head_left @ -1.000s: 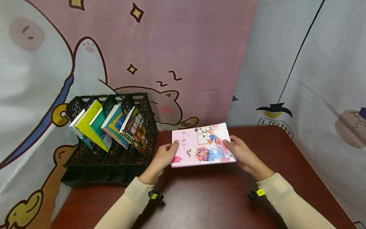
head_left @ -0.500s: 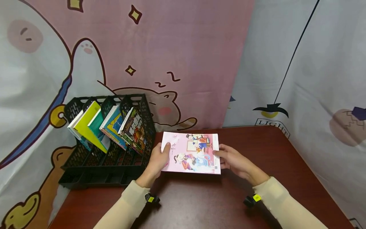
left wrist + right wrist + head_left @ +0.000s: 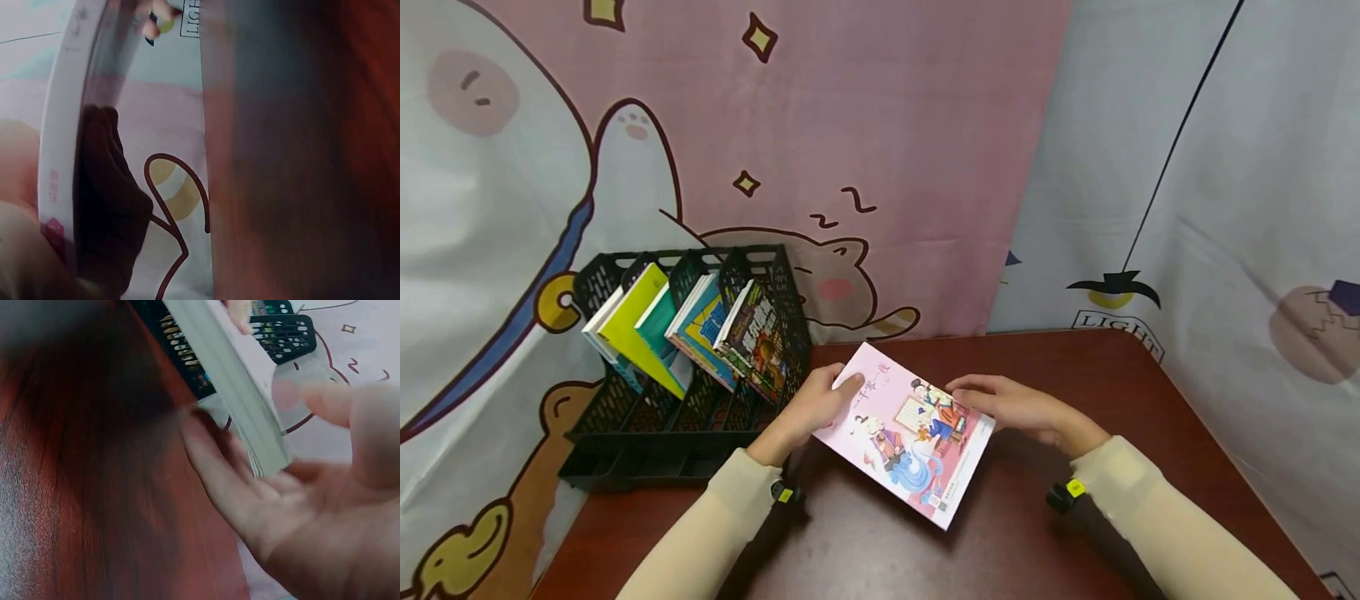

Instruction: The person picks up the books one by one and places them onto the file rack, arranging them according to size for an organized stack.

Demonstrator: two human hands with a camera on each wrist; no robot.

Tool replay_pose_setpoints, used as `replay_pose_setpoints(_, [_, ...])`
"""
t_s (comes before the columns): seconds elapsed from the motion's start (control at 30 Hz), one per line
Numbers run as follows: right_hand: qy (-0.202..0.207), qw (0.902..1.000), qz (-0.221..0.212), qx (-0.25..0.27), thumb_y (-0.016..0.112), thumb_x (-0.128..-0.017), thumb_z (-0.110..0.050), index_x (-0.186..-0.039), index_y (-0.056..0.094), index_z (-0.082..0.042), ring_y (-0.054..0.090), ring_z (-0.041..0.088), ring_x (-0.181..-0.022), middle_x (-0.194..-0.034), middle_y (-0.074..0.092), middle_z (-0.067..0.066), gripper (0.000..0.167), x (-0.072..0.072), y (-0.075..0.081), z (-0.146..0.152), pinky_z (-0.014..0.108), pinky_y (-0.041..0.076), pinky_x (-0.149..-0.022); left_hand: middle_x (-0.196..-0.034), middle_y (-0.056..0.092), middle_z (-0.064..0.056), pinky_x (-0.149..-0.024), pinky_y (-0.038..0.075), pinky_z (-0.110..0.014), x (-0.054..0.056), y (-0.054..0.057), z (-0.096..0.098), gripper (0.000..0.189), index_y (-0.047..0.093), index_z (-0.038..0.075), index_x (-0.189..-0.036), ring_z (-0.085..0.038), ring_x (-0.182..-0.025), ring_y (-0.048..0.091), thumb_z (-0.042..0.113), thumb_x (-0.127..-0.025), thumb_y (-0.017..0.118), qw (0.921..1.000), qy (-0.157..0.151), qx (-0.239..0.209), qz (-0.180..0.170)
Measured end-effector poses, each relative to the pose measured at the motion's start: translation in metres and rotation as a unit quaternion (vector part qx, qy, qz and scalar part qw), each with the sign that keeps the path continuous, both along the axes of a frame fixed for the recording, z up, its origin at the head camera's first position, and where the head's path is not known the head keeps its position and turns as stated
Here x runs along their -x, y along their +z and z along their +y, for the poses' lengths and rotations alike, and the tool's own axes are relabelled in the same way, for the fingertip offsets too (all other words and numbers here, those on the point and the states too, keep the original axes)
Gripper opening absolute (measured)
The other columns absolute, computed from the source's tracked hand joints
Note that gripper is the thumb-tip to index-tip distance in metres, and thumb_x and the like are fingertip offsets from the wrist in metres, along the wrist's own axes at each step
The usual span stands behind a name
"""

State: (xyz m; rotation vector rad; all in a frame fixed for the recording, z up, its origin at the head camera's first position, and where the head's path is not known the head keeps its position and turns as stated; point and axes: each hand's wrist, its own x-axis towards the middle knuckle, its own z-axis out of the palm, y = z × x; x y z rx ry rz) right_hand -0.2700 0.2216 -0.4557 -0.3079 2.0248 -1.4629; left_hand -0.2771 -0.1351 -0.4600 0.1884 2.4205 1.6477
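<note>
A pink picture book (image 3: 887, 450) with cartoon figures on its cover is held tilted above the table. My left hand (image 3: 816, 404) grips its left edge, thumb on the cover; in the left wrist view the fingers (image 3: 109, 194) lie behind the book. My right hand (image 3: 1018, 408) is at the book's upper right edge. The right wrist view has the right fingers (image 3: 215, 465) loosely extended under the book's page edge (image 3: 237, 400), and the thumb (image 3: 328, 403) stands apart from the cover.
A black slotted book rack (image 3: 677, 442) stands on the left of the brown table (image 3: 1000, 533). Several books lean in its compartments, among them a yellow book (image 3: 636, 321) and a dark comic-style book (image 3: 760, 337). A printed cloth (image 3: 910, 150) hangs behind the table.
The pink book has turned clockwise, its lower right corner swinging toward me. My left hand keeps its grip, while my right hand has shifted from the right side to the upper right edge.
</note>
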Motion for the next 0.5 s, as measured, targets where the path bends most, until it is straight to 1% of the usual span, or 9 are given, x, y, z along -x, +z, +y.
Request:
replay_pose_setpoints(0.1, [0.052,0.9986,-0.008,0.002,0.06,-0.114,-0.046,-0.154,0.058,-0.01,0.079,0.025,-0.1,-0.122,0.078,0.013,0.054,-0.005,0.0,-0.006,0.036,0.066,-0.088,-0.088,0.075,-0.007,-0.06,0.061,-0.033,0.006,0.0,0.001,0.028,0.074,0.007,-0.122,-0.016,-0.067,0.072,0.031,-0.112,0.065,0.9995,-0.031,-0.006,-0.004])
replay_pose_setpoints(0.17, [0.067,0.9974,-0.018,0.016,0.06,-0.114,-0.043,-0.151,0.057,-0.008,0.081,0.024,-0.098,-0.118,0.078,0.013,0.051,-0.01,-0.002,-0.012,0.037,0.068,-0.086,-0.089,0.076,-0.008,-0.061,0.062,-0.034,0.008,0.0,0.002,0.028,0.075,0.008,-0.123,-0.017,-0.068,0.073,0.032,-0.112,0.066,0.9987,-0.051,-0.007,-0.001])
replay_pose_setpoints(0.23, [0.063,0.9973,-0.026,0.026,0.06,-0.115,-0.041,-0.147,0.056,-0.006,0.081,0.023,-0.095,-0.113,0.078,0.013,0.047,-0.016,-0.004,-0.017,0.036,0.068,-0.082,-0.09,0.077,-0.007,-0.062,0.062,-0.033,0.01,0.001,0.004,0.028,0.076,0.01,-0.122,-0.017,-0.068,0.073,0.033,-0.111,0.066,0.9978,-0.067,-0.003,0.007])
replay_pose_setpoints(0.3, [0.048,0.9981,-0.021,0.032,0.059,-0.115,-0.039,-0.143,0.054,-0.005,0.081,0.022,-0.091,-0.109,0.078,0.011,0.044,-0.022,-0.007,-0.021,0.036,0.068,-0.078,-0.091,0.078,-0.007,-0.063,0.062,-0.032,0.011,0.001,0.004,0.027,0.077,0.009,-0.122,-0.015,-0.069,0.073,0.032,-0.112,0.066,0.997,-0.075,0.001,0.017])
replay_pose_setpoints(0.37, [0.034,0.9989,-0.001,0.033,0.058,-0.116,-0.037,-0.14,0.054,-0.004,0.081,0.021,-0.087,-0.107,0.078,0.01,0.041,-0.026,-0.009,-0.024,0.035,0.068,-0.074,-0.09,0.077,-0.006,-0.063,0.061,-0.031,0.011,0.001,0.005,0.027,0.077,0.008,-0.121,-0.014,-0.069,0.072,0.032,-0.111,0.066,0.9969,-0.074,0.006,0.025])
replay_pose_setpoints(0.5, [0.015,0.9977,0.052,0.04,0.055,-0.117,-0.032,-0.136,0.057,-0.002,0.08,0.02,-0.081,-0.101,0.078,0.01,0.036,-0.032,-0.01,-0.029,0.036,0.067,-0.07,-0.089,0.076,-0.005,-0.061,0.059,-0.03,0.011,0.002,0.004,0.029,0.076,0.008,-0.12,-0.013,-0.068,0.07,0.034,-0.111,0.067,0.9973,-0.062,0.019,0.034])
